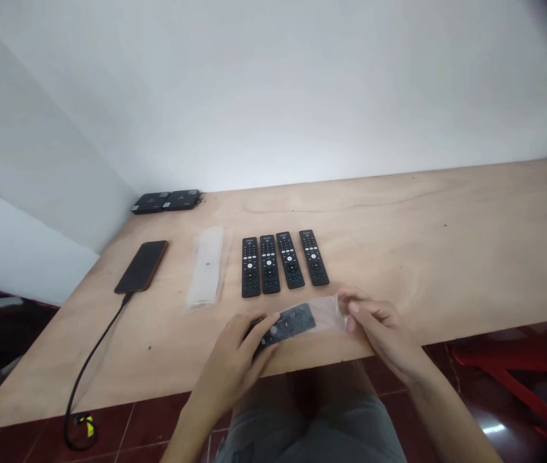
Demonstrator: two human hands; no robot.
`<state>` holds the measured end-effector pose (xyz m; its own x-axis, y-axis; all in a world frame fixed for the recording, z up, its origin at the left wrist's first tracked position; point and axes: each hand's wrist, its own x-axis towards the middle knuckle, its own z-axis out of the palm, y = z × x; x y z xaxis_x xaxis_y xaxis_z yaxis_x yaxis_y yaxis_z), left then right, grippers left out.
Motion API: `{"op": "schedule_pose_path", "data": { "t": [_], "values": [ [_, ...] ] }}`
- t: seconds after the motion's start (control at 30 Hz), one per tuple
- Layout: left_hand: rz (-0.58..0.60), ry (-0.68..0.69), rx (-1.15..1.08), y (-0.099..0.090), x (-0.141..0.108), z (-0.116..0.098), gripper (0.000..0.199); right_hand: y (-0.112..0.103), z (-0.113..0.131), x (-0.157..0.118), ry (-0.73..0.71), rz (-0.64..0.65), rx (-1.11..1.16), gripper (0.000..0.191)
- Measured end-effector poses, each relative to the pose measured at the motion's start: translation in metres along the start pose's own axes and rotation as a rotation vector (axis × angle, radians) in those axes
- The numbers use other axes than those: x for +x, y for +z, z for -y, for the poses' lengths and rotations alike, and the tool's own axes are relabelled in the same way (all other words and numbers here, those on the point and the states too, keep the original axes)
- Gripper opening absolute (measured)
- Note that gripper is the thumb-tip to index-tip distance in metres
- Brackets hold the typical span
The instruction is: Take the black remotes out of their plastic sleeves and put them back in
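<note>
My left hand [235,360] grips the near end of a black TV remote [287,325], held low over the table's front edge. The remote is partly inside a transparent plastic sleeve [326,315]. My right hand [380,331] pinches the sleeve's open end with its fingers, to the right of the remote. Several matching black remotes [269,263] lie side by side on the plywood table [399,257], just beyond my hands and not touching them. Another empty transparent sleeve [208,267] lies flat to their left.
A dark smartphone [141,267] lies at the left with a black charging cable [94,360] running off the table's front edge. Two black flat boxes [166,200] sit in the far corner against a white wall. A red stool [505,373] stands on the floor at lower right.
</note>
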<state>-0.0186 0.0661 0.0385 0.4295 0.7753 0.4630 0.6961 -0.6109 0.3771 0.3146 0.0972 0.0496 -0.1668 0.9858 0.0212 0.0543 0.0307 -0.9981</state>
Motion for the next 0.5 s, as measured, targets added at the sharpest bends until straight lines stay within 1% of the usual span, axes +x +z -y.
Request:
{"op": "schedule_pose_path", "data": {
  "t": [0.03, 0.07, 0.13, 0.17, 0.23, 0.37, 0.5],
  "values": [
    [0.006, 0.010, -0.009, -0.0008, -0.0002, -0.0002, 0.051, -0.0008, 0.0036, -0.0001, 0.010, 0.057, -0.009, 0.053],
    [0.012, 0.018, -0.018, -0.0017, -0.0003, -0.0005, 0.052, -0.0013, 0.0069, -0.0003, 0.022, 0.099, -0.013, 0.050],
    [0.012, 0.031, -0.036, -0.0032, -0.0006, -0.0009, 0.053, -0.0010, 0.0110, -0.0007, 0.046, 0.125, -0.015, 0.038],
    [0.009, 0.036, -0.041, -0.0037, -0.0008, -0.0011, 0.053, -0.0004, 0.0114, -0.0006, 0.061, 0.115, -0.015, 0.033],
    [0.010, 0.046, -0.045, -0.0040, -0.0010, -0.0014, 0.054, 0.0009, 0.0095, 0.0001, 0.082, 0.071, -0.016, 0.030],
    [0.014, 0.067, -0.032, -0.0034, -0.0007, -0.0019, 0.053, 0.0025, 0.0055, 0.0030, 0.085, 0.004, -0.054, 0.037],
    [-0.016, 0.069, -0.018, -0.0030, 0.0003, -0.0025, 0.052, 0.0045, 0.0126, 0.0045, 0.075, 0.026, -0.131, 0.043]
  ]
}}
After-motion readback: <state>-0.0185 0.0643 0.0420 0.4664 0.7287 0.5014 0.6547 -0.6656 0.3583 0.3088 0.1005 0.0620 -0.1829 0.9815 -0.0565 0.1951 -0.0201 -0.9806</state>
